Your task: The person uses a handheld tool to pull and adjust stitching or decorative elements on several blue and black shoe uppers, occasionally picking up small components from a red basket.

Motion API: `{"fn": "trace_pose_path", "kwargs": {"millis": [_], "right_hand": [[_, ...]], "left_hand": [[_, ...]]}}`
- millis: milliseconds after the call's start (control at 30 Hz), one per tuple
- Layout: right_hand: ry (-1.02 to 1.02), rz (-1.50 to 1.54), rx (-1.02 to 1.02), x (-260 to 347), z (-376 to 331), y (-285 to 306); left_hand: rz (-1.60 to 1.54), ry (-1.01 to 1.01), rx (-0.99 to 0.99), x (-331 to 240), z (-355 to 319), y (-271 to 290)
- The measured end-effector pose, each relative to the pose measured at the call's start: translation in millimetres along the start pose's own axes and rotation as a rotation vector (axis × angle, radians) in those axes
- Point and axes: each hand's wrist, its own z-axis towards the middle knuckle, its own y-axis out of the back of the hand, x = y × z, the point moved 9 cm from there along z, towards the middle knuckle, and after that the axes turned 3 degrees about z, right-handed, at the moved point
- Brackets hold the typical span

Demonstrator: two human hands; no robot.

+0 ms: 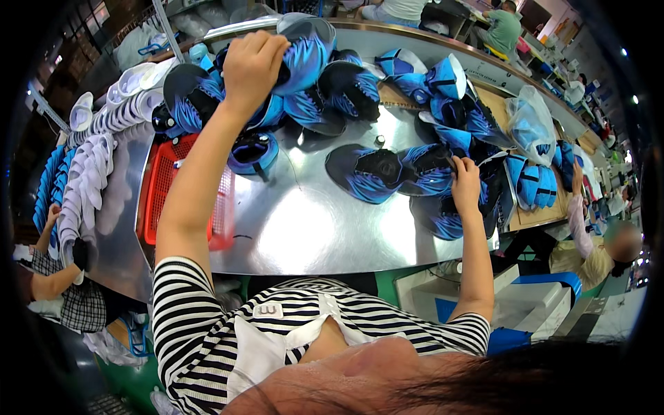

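My left hand (254,68) is raised over the far left part of the metal table, fingers closed at the edge of a blue shoe upper (306,63). That upper hangs above a heap of black-and-blue shoe uppers (347,90). On the right, my right hand (466,184) grips the end of another black-and-blue shoe upper (425,170), its thumb and fingers partly hidden. This piece lies in line with a further upper (365,173) on the shiny tabletop (297,228). More uppers (439,216) lie beneath and beside my right hand.
A red plastic basket (162,190) stands under my left forearm. Rows of white shoe parts (86,173) fill the left side, where another person's hands (59,277) work. Bundled blue pieces (532,183) and a clear plastic bag (531,124) sit at the right. Another person (588,242) is there.
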Motion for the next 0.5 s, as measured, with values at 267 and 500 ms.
{"fn": "trace_pose_path", "kwargs": {"millis": [267, 500], "right_hand": [[0.006, -0.014, 0.231, -11.4, -1.5, -18.7], [0.155, 0.0, 0.167, 29.7, 16.8, 1.3]], "left_hand": [[-0.356, -0.058, 0.707, -151.9, -46.6, -122.6], [-0.7, 0.003, 0.879, -247.7, -145.5, -90.7]]}}
